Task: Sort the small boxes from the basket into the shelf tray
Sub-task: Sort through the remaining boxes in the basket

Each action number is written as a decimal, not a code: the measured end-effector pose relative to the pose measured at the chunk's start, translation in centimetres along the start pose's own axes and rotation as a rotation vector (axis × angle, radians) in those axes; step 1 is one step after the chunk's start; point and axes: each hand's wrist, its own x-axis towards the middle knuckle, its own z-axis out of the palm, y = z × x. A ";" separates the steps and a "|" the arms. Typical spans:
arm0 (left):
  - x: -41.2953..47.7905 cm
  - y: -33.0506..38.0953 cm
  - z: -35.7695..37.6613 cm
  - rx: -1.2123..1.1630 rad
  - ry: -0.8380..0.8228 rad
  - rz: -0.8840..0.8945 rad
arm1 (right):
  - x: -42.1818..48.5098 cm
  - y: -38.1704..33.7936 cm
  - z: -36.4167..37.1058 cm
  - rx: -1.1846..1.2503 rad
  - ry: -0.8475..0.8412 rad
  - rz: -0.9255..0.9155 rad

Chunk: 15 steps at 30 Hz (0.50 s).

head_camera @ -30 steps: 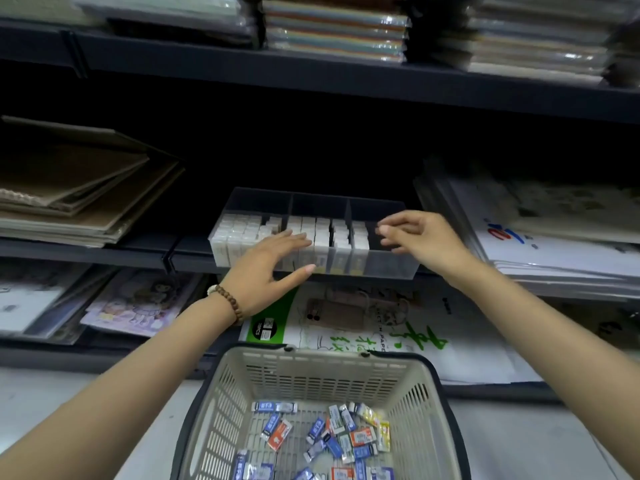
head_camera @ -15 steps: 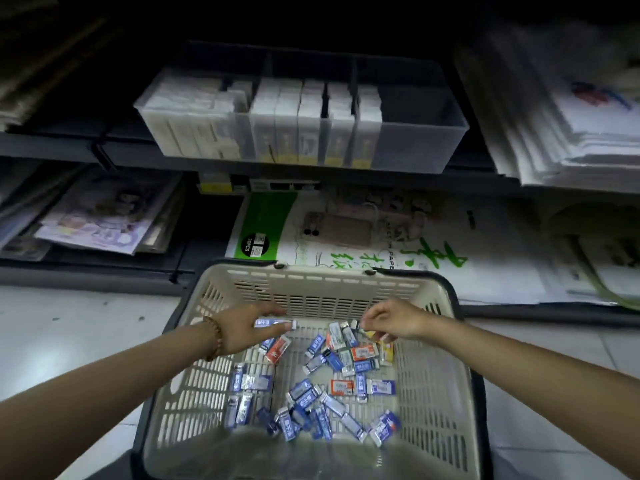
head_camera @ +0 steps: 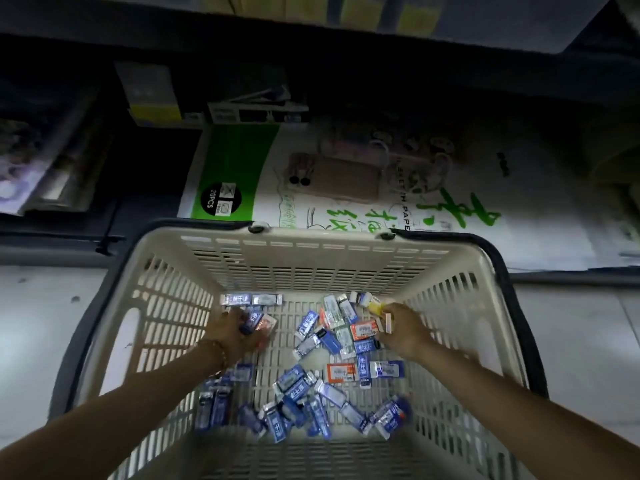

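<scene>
The basket (head_camera: 460, 306) sits below the shelf tray (head_camera: 485, 26), with small boxes (head_camera: 301, 386) scattered inside. This looks like the pick-up step: the left hand (head_camera: 235, 337) has its grip around a blue box (head_camera: 252, 322), and the right hand (head_camera: 407, 332) pinches a pale box (head_camera: 388, 322). Next, both should lift to the tray.

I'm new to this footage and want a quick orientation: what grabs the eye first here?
A cream basket fills the lower frame, its floor littered with small boxes, mostly blue, a few orange. Both hands are down in it: the left hand grips a blue box, the right hand a yellow box. Beyond the rim lies a green-banded paper pack.
</scene>
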 end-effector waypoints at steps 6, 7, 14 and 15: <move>0.6 -1.3 1.7 0.034 0.102 0.064 | 0.4 0.1 1.6 -0.013 0.160 -0.036; 0.7 -1.3 1.8 0.065 0.100 0.082 | 0.5 0.0 1.5 -0.011 0.160 -0.049; 0.5 -0.8 2.4 0.158 0.084 0.146 | 0.7 0.3 2.7 0.048 0.256 -0.046; 0.5 -0.6 2.6 0.168 0.079 0.194 | 0.7 0.3 2.9 0.073 0.257 -0.054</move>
